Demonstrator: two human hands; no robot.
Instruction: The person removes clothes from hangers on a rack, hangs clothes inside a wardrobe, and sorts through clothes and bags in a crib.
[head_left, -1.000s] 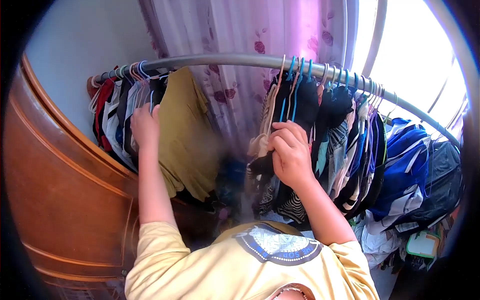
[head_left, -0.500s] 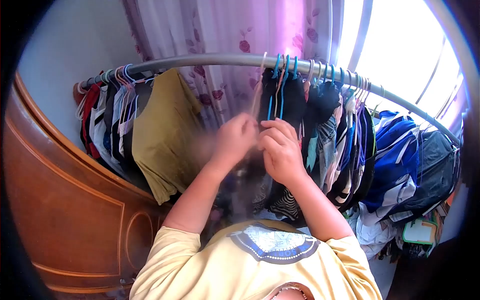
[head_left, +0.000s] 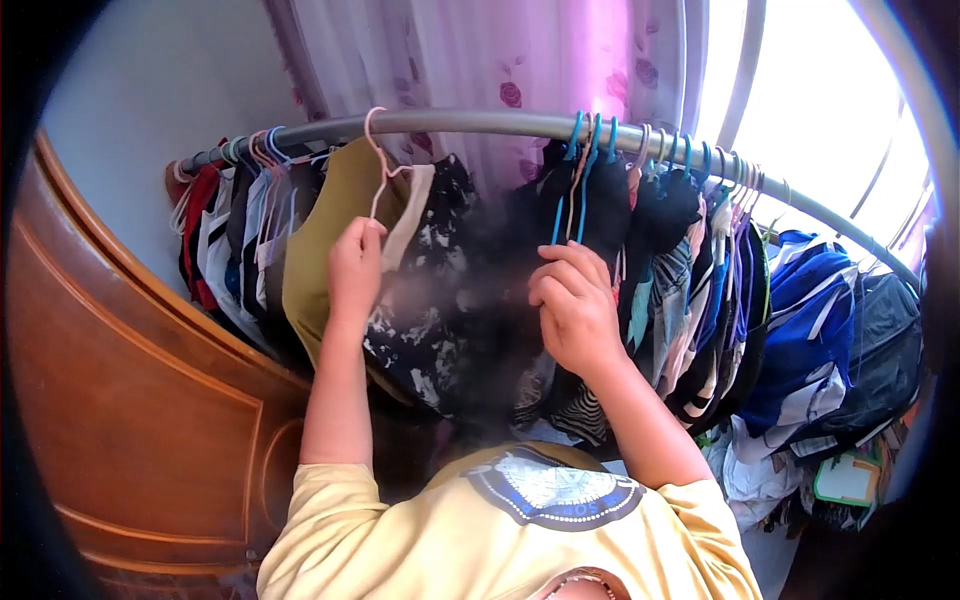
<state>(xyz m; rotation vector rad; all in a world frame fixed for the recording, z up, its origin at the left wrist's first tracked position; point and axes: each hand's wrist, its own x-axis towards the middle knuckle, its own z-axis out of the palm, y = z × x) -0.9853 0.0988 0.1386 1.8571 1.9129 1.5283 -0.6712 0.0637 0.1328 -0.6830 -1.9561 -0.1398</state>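
My left hand [head_left: 355,270] is closed on a pale pink hanger [head_left: 378,165], whose hook sits over the metal rail [head_left: 480,121]. From this hanger hangs a black garment with white blotches [head_left: 410,350] and a pale strap; its right part is blurred. Beside it, partly covered, is an olive-coloured shirt [head_left: 312,280]. My right hand [head_left: 575,305] has its fingers curled round the lower ends of blue hangers [head_left: 584,190], in front of dark clothes [head_left: 610,205]. The fingertips' exact hold is partly hidden.
More clothes [head_left: 205,240] hang at the rail's left end. To the right are several packed garments, a blue jacket [head_left: 790,330] and a dark grey piece [head_left: 865,350]. A brown wooden panel [head_left: 150,400] stands at left. Behind the rail hangs a flowered curtain [head_left: 470,60].
My left hand has moved left along the rail with the pink hanger, and the black-and-white garment now spreads beside the olive shirt. My right hand has stayed near the blue hangers.
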